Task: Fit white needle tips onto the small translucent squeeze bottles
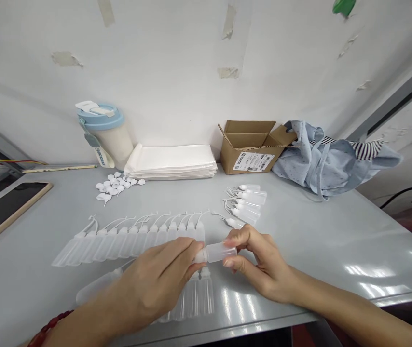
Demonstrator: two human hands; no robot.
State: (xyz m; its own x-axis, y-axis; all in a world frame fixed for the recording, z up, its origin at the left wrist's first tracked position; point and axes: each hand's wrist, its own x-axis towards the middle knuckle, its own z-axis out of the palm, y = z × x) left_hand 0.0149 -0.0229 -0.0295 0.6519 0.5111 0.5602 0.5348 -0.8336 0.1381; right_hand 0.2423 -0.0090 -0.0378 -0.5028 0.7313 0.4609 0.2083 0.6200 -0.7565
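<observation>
While the left hand (160,277) holds its white neck end in thumb and fingers, a small, translucent plastic bottle (219,252) spans the gap to the right hand (264,265), which pinches the base. Its long axis runs nearly level, side to side, one end to each hand. Beneath the left hand, a row of clear plastic bottles (206,295) lies partly hidden; those fingers also mask the held bottle's tip, so any cap there cannot be made out. Just beyond the left hand, on the glossy grey worktop (300,226), runs a longer row of translucent, white-topped bottles (132,240); beyond the right hand, a loose cluster of similar bottles (246,212).
</observation>
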